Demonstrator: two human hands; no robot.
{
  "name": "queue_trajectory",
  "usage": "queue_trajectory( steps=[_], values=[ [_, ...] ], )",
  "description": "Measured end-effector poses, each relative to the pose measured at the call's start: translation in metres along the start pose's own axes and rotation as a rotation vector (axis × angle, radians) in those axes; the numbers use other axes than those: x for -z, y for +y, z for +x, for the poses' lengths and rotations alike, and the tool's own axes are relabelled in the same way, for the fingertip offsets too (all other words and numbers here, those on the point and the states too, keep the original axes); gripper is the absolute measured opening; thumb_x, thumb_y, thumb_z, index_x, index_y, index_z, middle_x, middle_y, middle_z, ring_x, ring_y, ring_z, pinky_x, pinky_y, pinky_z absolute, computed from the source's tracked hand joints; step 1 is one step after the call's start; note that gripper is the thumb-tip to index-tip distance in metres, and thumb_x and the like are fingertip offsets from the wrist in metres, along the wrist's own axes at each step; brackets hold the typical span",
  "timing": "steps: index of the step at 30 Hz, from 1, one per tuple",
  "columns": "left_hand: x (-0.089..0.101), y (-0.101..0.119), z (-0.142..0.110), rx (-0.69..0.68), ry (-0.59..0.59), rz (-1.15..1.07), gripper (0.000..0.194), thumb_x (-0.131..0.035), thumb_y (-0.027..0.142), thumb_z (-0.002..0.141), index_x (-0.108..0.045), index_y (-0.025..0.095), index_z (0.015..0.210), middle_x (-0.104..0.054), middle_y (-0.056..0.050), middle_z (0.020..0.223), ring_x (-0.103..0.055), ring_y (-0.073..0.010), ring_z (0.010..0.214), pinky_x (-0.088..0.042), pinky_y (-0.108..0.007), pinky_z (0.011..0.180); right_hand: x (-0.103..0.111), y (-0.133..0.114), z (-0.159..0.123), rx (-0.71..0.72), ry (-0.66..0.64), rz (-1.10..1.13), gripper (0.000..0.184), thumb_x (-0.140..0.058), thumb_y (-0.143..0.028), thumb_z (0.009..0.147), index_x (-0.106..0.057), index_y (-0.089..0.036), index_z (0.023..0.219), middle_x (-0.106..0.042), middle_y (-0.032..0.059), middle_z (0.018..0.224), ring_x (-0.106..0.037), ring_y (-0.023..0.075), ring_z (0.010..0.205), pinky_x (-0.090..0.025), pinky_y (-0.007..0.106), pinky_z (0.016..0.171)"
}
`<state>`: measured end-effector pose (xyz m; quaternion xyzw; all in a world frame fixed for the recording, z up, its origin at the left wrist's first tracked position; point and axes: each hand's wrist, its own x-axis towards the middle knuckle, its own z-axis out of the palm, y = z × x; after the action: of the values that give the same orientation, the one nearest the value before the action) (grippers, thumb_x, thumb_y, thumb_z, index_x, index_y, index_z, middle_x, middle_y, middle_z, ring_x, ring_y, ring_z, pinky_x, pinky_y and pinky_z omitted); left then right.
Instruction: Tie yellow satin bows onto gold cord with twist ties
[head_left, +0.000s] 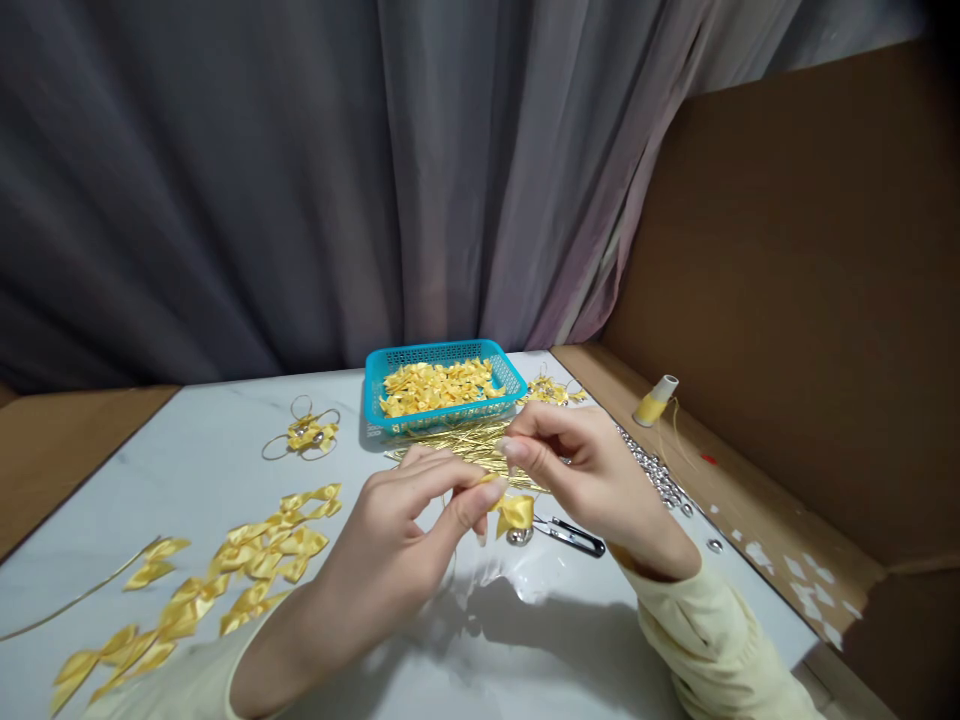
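Observation:
My left hand (409, 525) pinches a yellow satin ribbon bow (514, 513) between thumb and fingers, above the middle of the table. Just under the bow shows a shiny silver bell (519, 536); whether it is attached to the bow I cannot tell. My right hand (589, 470) is closed in a pinch slightly above and right of the bow, and what its fingertips hold is too fine to make out. Black-handled thread snips (574, 537) lie on the table beneath my right hand. Behind both hands is a pile of gold twist ties (469, 440), partly hidden.
A blue basket (371, 400) of small yellow bows stands at the back. Loose bows (262, 550) lie at left, near looped bell pieces (311, 437). Silver bells (656, 470) line the right side. A thread spool (655, 402) stands on cardboard by a brown panel (810, 290).

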<state>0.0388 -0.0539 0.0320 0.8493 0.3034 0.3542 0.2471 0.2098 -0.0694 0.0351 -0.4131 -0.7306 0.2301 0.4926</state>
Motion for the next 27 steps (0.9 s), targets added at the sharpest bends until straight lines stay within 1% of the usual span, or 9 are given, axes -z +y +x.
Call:
queue_trajectory(
  steps=[4, 8, 13, 18, 27],
  values=[
    [-0.0001, -0.0037, -0.0016, -0.007, 0.053, -0.014, 0.024, -0.052, 0.021, 0.084, -0.054, 0.02, 0.061, -0.057, 0.006, 0.061, -0.053, -0.0111, 0.063, -0.037, -0.024, 0.068, -0.0058, 0.0014, 0.0004, -0.081, 0.086, 0.16, 0.033, -0.053, -0.038, 0.084, -0.045, -0.016, 0.06, -0.036, -0.005, 0.052, -0.029, 0.0064, 0.047, -0.024, 0.02, 0.043],
    [0.0002, -0.0041, -0.0019, -0.002, 0.058, -0.021, 0.024, -0.052, 0.022, 0.085, -0.053, 0.021, 0.061, -0.056, 0.006, 0.06, -0.053, -0.0112, 0.061, -0.037, -0.026, 0.067, -0.0089, 0.0031, -0.0002, -0.125, 0.14, 0.27, 0.031, -0.056, -0.037, 0.082, -0.046, -0.016, 0.061, -0.035, -0.0056, 0.052, -0.028, 0.0058, 0.046, -0.022, 0.02, 0.041],
    [0.0014, -0.002, -0.0004, -0.001, 0.057, -0.025, 0.025, -0.051, 0.024, 0.085, -0.054, 0.021, 0.06, -0.056, 0.005, 0.059, -0.053, -0.0122, 0.061, -0.037, -0.027, 0.066, -0.0095, 0.0016, -0.0014, -0.143, 0.153, 0.29, 0.032, -0.057, -0.038, 0.08, -0.046, -0.016, 0.06, -0.037, -0.0053, 0.052, -0.028, 0.0055, 0.045, -0.022, 0.02, 0.04],
    [0.0022, -0.001, 0.0009, 0.007, 0.039, -0.027, 0.026, -0.051, 0.021, 0.085, -0.053, 0.02, 0.058, -0.056, 0.006, 0.059, -0.053, -0.0113, 0.061, -0.037, -0.026, 0.067, -0.0093, 0.0014, -0.0011, -0.138, 0.166, 0.289, 0.031, -0.057, -0.036, 0.081, -0.046, -0.017, 0.06, -0.036, -0.0056, 0.05, -0.027, 0.0055, 0.044, -0.021, 0.02, 0.039],
    [0.0027, -0.0012, -0.0001, 0.015, 0.017, -0.06, 0.025, -0.052, 0.021, 0.085, -0.054, 0.02, 0.06, -0.057, 0.006, 0.06, -0.053, -0.0111, 0.062, -0.037, -0.026, 0.067, -0.0081, 0.0018, -0.0027, -0.12, 0.177, 0.263, 0.029, -0.055, -0.031, 0.083, -0.046, -0.016, 0.06, -0.037, -0.0052, 0.051, -0.029, 0.0054, 0.044, -0.022, 0.02, 0.04]
  ],
)
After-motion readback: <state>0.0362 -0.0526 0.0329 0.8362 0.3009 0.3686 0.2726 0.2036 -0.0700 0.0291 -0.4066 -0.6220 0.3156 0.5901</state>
